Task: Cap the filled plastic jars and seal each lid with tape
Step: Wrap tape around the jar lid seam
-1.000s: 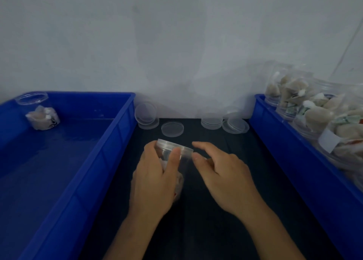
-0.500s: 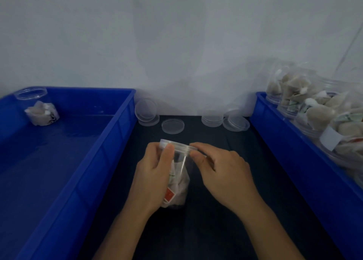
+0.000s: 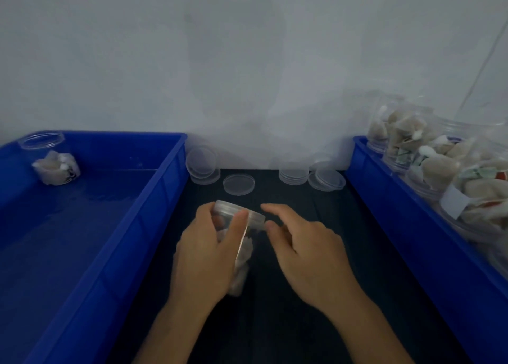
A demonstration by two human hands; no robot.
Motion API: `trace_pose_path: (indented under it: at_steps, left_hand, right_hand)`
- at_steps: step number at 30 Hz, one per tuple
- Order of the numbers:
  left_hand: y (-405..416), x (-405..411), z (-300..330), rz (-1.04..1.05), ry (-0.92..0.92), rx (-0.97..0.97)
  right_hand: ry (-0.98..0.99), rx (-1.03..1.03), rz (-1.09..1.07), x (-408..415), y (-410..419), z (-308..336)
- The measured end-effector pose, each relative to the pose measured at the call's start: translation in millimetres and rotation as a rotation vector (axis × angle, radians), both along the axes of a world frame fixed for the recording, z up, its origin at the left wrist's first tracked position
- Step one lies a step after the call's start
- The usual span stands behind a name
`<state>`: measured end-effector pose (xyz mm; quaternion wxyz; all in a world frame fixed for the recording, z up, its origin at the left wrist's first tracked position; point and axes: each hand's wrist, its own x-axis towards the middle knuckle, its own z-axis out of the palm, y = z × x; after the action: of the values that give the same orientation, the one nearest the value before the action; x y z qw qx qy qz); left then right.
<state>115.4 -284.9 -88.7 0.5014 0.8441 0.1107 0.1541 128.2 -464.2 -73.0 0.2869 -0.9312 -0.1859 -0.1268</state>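
So I've got the jar (image 3: 242, 256) tilted in my left hand (image 3: 204, 256), fingers and thumb wrapped round its side just under the lid (image 3: 238, 212), about the middle of the dark bench (image 3: 275, 322) between the two blue bins. The jar is stuffed with pale little packets and the lid's already sitting on top. My right hand (image 3: 308, 251) is right beside the lid's edge with thumb and forefinger curled toward each other. Whether they're pinching a bit of clear tape or nothing at all I honestly can't tell, clear on clear in this light is hopeless.

Tips for this bit, as far as I'd judge it: keep the left grip low on the body so the rim seam stays exposed, don't squeeze hard because thin plastic flexes and the lid can pop crooked. Lay the tape half on the lid skirt, half on the jar wall, press it down with a fingertip, and turn the jar with the left hand instead of chasing it around with the right.

Spare lids (image 3: 238, 184) lie along the bench's far edge, filled jars (image 3: 439, 171) wait in the right bin (image 3: 412, 226), and one jar (image 3: 52, 160) stands in the left bin (image 3: 123, 226).
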Motion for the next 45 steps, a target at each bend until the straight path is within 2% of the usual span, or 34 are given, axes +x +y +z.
trace_pose_path:
  at_steps: [8, 11, 13, 18, 22, 25, 33, 36, 39, 42, 45]
  left_hand:
    - [0, -5, -4, -0.130, -0.071, -0.292]
    - [3, -4, -4, -0.181, -0.042, -0.333]
    - [3, -4, -3, -0.174, -0.036, -0.288]
    - [-9, -7, -1, 0.056, -0.088, 0.057]
    - [-20, -10, -5, 0.046, -0.029, 0.187]
    - [-14, -7, -4, 0.013, -0.054, 0.070]
    - [-6, -9, -4, -0.056, -0.145, -0.193]
    - [-6, -9, -8, -0.099, -0.142, -0.314]
    - [-3, -6, -8, -0.139, -0.113, -0.339]
    - [-2, -6, -6, -0.145, -0.103, -0.248]
    - [-5, -9, -6, -0.009, -0.095, 0.084]
  right_hand:
    - [0.120, 0.030, 0.049, 5, -5, -5]
    - [0.133, 0.081, 0.054, 4, 0, -4]
    - [0.117, 0.084, 0.033, 3, 2, -3]
    - [0.017, 0.065, -0.014, -2, 6, -4]
    - [0.015, 0.101, 0.014, -4, 11, -5]
    - [0.109, 0.153, 0.070, -1, 1, -4]
    - [0.081, 0.014, 0.031, 5, -8, 2]
    - [0.097, 0.040, 0.053, 6, -11, 0]
    - [0.116, 0.099, 0.072, 6, -10, -3]
    - [0.079, 0.135, 0.050, 5, -4, -4]
    - [0.046, 0.127, 0.016, 2, -1, -3]
